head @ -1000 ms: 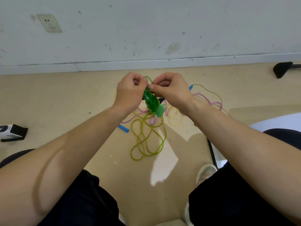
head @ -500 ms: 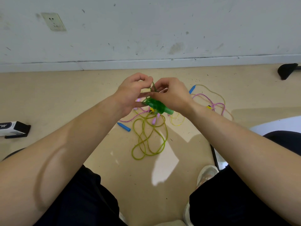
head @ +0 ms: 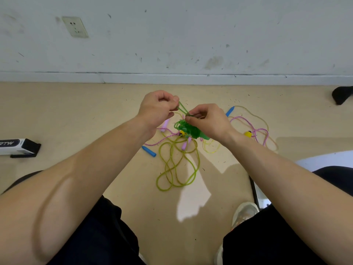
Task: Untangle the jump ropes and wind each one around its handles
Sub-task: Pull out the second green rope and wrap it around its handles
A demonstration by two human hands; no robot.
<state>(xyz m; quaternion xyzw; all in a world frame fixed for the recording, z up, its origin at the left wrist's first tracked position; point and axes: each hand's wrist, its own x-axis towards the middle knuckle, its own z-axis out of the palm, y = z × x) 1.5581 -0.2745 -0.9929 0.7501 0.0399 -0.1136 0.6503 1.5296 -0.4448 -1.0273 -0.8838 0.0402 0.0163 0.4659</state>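
My right hand [head: 208, 121] grips a pair of green handles [head: 193, 131] with green rope wound around them, held above the floor. My left hand [head: 156, 108] pinches a short loop of that green rope [head: 182, 108], stretched taut between the two hands. On the floor below lies a tangle: a yellow-green rope [head: 175, 167] in loose loops, a pink braided rope [head: 248, 125] with pale pink handles [head: 165, 124], a thin yellow rope [head: 211, 148] with a yellow handle [head: 248, 133], and two blue handles [head: 149, 151] [head: 229, 111].
A black and white box [head: 18, 147] lies on the floor at the left. A dark object [head: 341, 94] sits at the far right by the wall. My knees frame the lower view, with a white shoe [head: 245, 214] beside a white board [head: 324, 159] at the right.
My left hand has moved up and left, pulling a loop of green rope away from the handles. The right hand has tilted the handle bundle lower and to the right.
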